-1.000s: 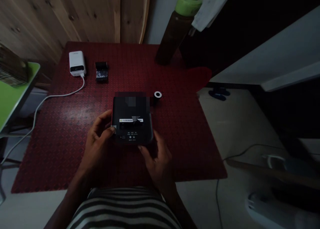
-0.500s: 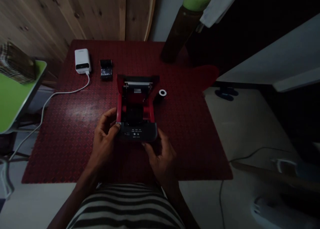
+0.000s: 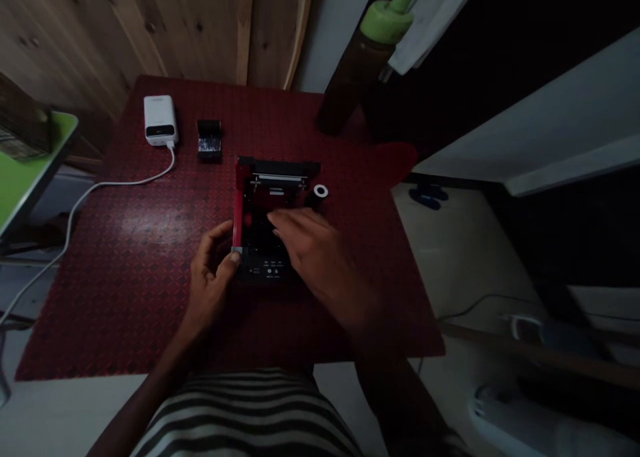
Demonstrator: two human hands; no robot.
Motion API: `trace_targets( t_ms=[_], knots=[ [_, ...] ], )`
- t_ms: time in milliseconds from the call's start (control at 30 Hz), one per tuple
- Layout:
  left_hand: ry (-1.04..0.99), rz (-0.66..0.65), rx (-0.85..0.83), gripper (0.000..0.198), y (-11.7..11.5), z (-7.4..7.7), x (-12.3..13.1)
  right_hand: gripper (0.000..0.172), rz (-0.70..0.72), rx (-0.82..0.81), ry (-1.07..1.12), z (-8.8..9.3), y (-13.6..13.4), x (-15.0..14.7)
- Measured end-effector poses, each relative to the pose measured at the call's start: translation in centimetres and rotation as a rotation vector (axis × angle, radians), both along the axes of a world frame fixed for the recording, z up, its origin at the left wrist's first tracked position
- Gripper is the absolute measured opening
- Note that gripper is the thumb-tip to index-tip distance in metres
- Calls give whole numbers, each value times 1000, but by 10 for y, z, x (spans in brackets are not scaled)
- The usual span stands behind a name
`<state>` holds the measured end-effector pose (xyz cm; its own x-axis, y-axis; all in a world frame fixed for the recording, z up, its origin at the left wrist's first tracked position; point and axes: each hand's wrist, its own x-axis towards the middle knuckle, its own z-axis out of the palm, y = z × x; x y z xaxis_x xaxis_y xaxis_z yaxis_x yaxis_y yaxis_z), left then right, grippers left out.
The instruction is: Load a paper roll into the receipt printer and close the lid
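A small black-and-red label printer (image 3: 238, 207) stands on the table with its lid raised and its inside exposed. My left hand (image 3: 213, 267) is closed on its front left corner, thumb on the black button panel (image 3: 255, 271) and fingers along the side. Over the open compartment is my right hand (image 3: 310, 244), its fingers pressed together and reaching inside. Whatever its fingertips hold or touch is hidden in the dark interior. Just right of the printer, close to my right hand, sits a black roll (image 3: 320, 191) with a white ring-shaped end.
The red patterned table (image 3: 135, 297) carries a white power bank (image 3: 160, 118) with a white cable (image 3: 125, 182) running off the left edge. A black ribbon piece (image 3: 209, 140) lies near it. A tall dark bottle (image 3: 345, 77) with a green cap stands at the back right.
My right hand has left the printer's front right corner and moved up over the open compartment, its fingers now together. My left hand keeps its grip. The view has shifted slightly.
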<state>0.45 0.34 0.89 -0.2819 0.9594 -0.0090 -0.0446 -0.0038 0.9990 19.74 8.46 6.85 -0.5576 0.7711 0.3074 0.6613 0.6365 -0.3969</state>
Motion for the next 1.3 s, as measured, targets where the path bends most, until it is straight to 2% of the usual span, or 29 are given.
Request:
trace_targets(
  t_ms=[100, 167, 367, 533, 600, 700, 833, 933, 1033, 1167, 1300],
  knots=[
    [-41, -13, -8, 52, -1, -2, 1, 27, 27, -90, -319, 5, 24, -30],
    [-66, -24, -9, 52, -1, -2, 1, 26, 30, -112, -429, 6, 32, -43],
    [-68, -12, -13, 49, -2, -3, 2, 19, 85, -157, -488, 10, 40, -42],
    [-66, -15, -28, 52, -1, -5, 2, 17, 12, -102, -448, 20, 28, -39],
    [-53, -6, -29, 51, -1, -4, 2, 14, -15, -37, -383, 25, 18, -35],
    [-52, -9, -41, 51, -2, -1, 2, 15, -17, 43, -134, 36, 3, -16],
    [-33, -6, -49, 55, -2, -2, 0, 23, 5, -75, 286, 44, -19, 37],
    [-19, -10, -35, 55, -2, -3, -1, 27, -141, -200, 510, 31, -36, 81],
    [19, -4, -20, 50, -1, -2, -2, 28, -317, -303, 652, -2, -49, 106],
    [38, 5, -8, 48, 1, 0, -1, 28, -397, -432, 714, -52, -53, 104],
    [46, 16, -19, 51, 1, -2, -1, 29, -376, -455, 670, -80, -48, 83]
  ],
)
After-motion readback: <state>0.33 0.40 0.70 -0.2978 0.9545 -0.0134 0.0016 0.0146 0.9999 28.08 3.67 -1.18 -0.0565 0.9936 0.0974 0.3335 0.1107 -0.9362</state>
